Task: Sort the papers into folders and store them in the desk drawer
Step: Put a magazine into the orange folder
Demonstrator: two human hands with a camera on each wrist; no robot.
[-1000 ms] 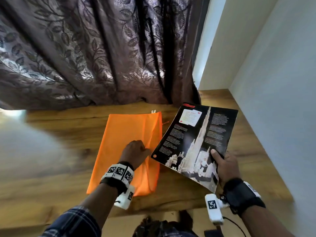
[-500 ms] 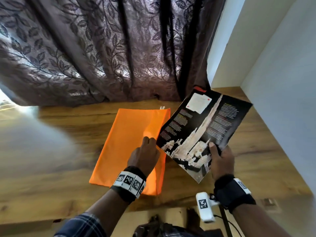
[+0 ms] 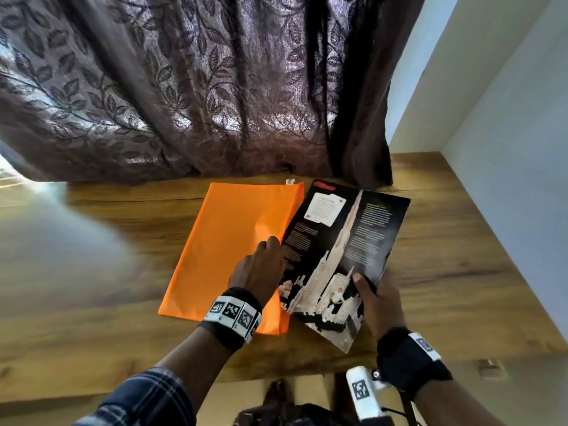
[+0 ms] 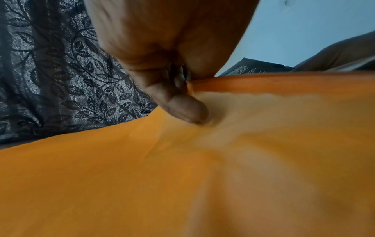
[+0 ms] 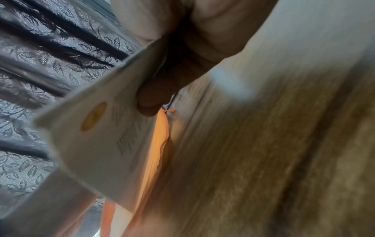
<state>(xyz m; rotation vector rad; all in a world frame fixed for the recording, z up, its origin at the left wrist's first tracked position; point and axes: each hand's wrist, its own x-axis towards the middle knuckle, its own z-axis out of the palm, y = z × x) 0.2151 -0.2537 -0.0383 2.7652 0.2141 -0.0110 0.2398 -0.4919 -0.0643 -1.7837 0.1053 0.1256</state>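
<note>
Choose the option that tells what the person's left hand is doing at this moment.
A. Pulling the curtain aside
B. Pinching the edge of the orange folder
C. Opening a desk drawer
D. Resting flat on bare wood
B: the left hand pinches the right edge of the orange folder lying on the desk.

A room in a home is shown, most likely a bedroom or study corner. A wood-grain desk (image 3: 445, 272) is set into the corner formed by two plain, pale painted walls (image 3: 507, 118). Behind the desk a heavy dark curtain (image 3: 184, 87) with a woven leaf pattern is hung, its hem resting on the desktop, and daylight is let in at its left edge. An orange fabric folder (image 3: 227, 241) and a printed magazine (image 3: 353, 241) are laid out on the desk, as household paperwork would be. No office or shop fittings are seen.
</note>
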